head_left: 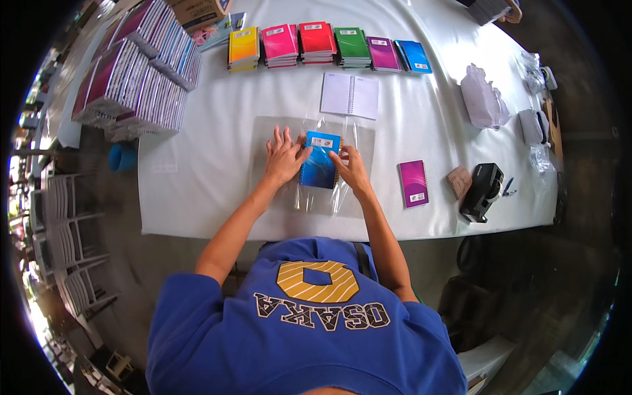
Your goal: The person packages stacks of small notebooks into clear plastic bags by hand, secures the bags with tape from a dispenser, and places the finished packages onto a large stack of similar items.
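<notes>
A blue spiral notebook (320, 172) lies before me on a sheet of clear plastic film (317, 201), over a translucent grey mat (363, 209). My left hand (283, 159) rests at the notebook's left edge, its fingers spread on the mat and its thumb on the cover. On the opposite edge, my right hand (353, 170) has its fingers bent around the notebook's side, with the thumb on top. Just beyond, an open spiral notebook (337, 93) shows pale pages. A purple notebook (413, 184) lies to the right of my right hand.
Stacks of yellow (244, 46), pink (280, 43), red (317, 39), green (351, 45), purple (383, 52) and blue notebooks (413, 56) line the far side. Tall book piles (138, 79) stand left. A black tape dispenser (483, 192), brown block (459, 182) and crumpled white plastic (484, 97) lie right.
</notes>
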